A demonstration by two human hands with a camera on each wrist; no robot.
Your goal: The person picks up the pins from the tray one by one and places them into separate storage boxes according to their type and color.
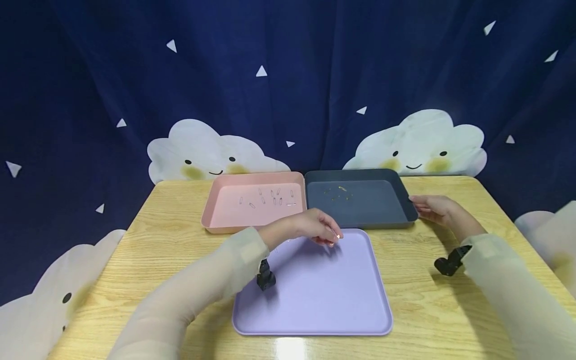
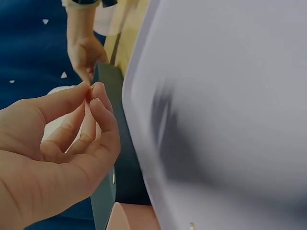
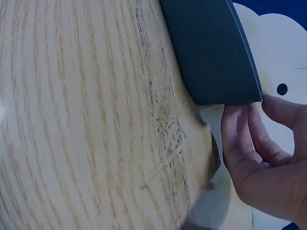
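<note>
My left hand [image 1: 317, 227] is over the back part of the lilac tray [image 1: 324, 295]. Its thumb and index finger pinch a small gold-coloured metal piece [image 2: 90, 87], mostly hidden by the fingertips. My right hand [image 1: 436, 207] holds the right side of the dark blue-grey tray [image 1: 369, 215]; in the right wrist view its thumb is at the rim and the fingers [image 3: 235, 122] lie against the outer wall. Inside that tray lie several tiny gold pieces, among them a long thin one [image 1: 342, 188].
A pink tray [image 1: 225, 217] stands left of the dark tray, with several slim silver looped pins [image 1: 252, 205] spread in it. Small thin pieces lie near the lilac tray's back left, partly behind the left arm. Behind the wooden table [image 1: 175, 230] hangs a navy curtain [image 1: 297, 90].
</note>
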